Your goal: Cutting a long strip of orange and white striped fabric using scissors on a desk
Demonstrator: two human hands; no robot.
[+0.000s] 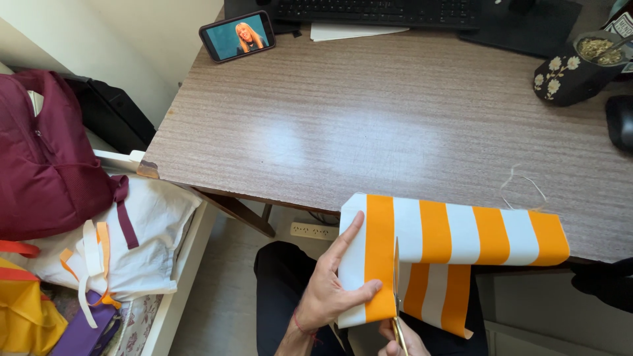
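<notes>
Left hand (333,287) pinches striped fabric (455,240) taut for cutting; right hand (402,339) grips scissors (396,290) at desk (369,125) edge.

A phone (237,35), keyboard (379,11) and maroon backpack (46,158) lie around.

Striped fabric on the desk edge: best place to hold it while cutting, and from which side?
Pinch the orange-and-white striped fabric at its free left end, coming from the left, as the left hand does: thumb on the front, fingers flat along the white edge stripe. That end overhangs the desk and hangs unsupported beside the scissors in the right hand, so holding there should keep it taut.
</notes>
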